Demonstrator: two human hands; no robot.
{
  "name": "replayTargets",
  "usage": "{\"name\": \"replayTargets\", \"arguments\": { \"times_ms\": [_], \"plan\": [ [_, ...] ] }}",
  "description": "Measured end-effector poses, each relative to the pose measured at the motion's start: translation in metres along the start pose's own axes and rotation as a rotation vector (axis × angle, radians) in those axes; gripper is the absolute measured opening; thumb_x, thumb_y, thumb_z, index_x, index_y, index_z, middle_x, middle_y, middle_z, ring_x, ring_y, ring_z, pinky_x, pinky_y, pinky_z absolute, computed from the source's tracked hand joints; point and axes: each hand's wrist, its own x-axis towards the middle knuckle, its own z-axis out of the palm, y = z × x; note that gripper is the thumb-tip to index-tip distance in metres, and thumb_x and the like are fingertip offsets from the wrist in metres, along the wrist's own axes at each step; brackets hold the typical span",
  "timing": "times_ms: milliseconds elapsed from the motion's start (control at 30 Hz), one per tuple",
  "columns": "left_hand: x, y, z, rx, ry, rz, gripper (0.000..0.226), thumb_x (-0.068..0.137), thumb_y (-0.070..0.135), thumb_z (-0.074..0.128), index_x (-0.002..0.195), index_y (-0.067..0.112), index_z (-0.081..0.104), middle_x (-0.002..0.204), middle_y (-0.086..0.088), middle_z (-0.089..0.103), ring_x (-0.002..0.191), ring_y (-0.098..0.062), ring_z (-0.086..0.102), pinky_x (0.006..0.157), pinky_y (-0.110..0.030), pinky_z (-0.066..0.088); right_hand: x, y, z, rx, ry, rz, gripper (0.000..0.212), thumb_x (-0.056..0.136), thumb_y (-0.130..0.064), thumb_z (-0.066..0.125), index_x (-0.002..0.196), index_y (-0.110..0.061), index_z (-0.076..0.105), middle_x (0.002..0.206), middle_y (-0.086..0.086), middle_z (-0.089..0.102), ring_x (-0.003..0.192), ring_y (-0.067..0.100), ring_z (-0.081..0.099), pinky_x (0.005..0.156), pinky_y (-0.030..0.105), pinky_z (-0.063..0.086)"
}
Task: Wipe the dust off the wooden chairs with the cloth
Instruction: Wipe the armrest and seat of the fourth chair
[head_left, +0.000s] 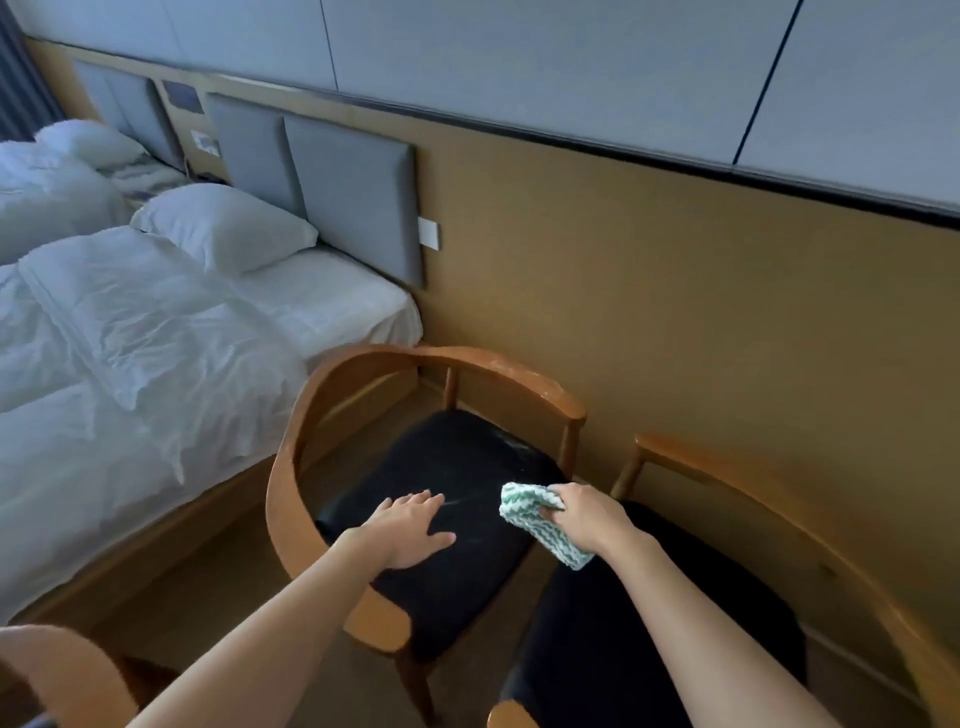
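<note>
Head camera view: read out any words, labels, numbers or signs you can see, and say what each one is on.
No text can be read here.
Far wall panel: one dark patch and one small light one, both too blurred to read.
White wall plate: no marking shows.
Cloth: green-and-white pattern only, no label in sight.

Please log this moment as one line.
left hand: flat on black seat | right hand: grips cloth at seat edge | chair: beside bed
</note>
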Motion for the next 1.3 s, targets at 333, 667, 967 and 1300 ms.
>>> {"name": "replayTargets", "arguments": {
  "times_ms": [333, 667, 967, 1300],
  "plan": [
    [0.048, -0.002, -0.036, 0.068, -0.027, 0.177, 0.068, 0.098, 0.048, 0.035, 0.151, 0.019, 0.004, 0.158, -0.005, 0.008, 0.145, -0.022, 0.009, 0.117, -0.040, 0.007, 0.016, 0.001, -0.006, -0.001, 0.026, 0.153, 0.043, 0.099, -0.036, 0.043, 0.140, -0.025, 0.042, 0.135, 0.003, 0.054, 0.119, 0.024, 0.053, 0.089, 0.034, 0.044],
    [0.060, -0.028, -0.047, 0.084, -0.061, 0.181, 0.069, 0.098, 0.048, 0.035, 0.152, 0.019, 0.004, 0.158, -0.006, 0.008, 0.145, -0.022, 0.009, 0.117, -0.039, 0.008, 0.039, -0.022, 0.002, -0.008, 0.009, 0.099, 0.036, 0.098, -0.034, 0.042, 0.134, -0.029, 0.047, 0.125, 0.002, 0.060, 0.110, 0.023, 0.057, 0.084, 0.034, 0.046],
    [0.126, -0.067, -0.112, 0.196, -0.074, 0.379, 0.070, 0.097, 0.050, 0.035, 0.152, 0.018, 0.005, 0.158, -0.006, 0.008, 0.145, -0.022, 0.011, 0.118, -0.039, 0.011, 0.074, -0.059, -0.013, 0.020, 0.130, 0.287, 0.045, 0.100, -0.042, 0.039, 0.143, -0.036, 0.031, 0.120, 0.004, 0.060, 0.099, 0.023, 0.060, 0.061, 0.030, 0.040],
    [0.154, -0.056, -0.159, 0.245, -0.049, 0.612, 0.069, 0.098, 0.048, 0.036, 0.151, 0.015, 0.007, 0.158, -0.007, 0.011, 0.145, -0.023, 0.013, 0.117, -0.041, 0.013, 0.071, -0.093, -0.038, -0.032, 0.283, 0.438, 0.045, 0.100, -0.039, 0.038, 0.145, -0.035, 0.029, 0.105, 0.007, 0.063, 0.093, 0.024, 0.061, 0.070, 0.034, 0.045]
  ]
}}
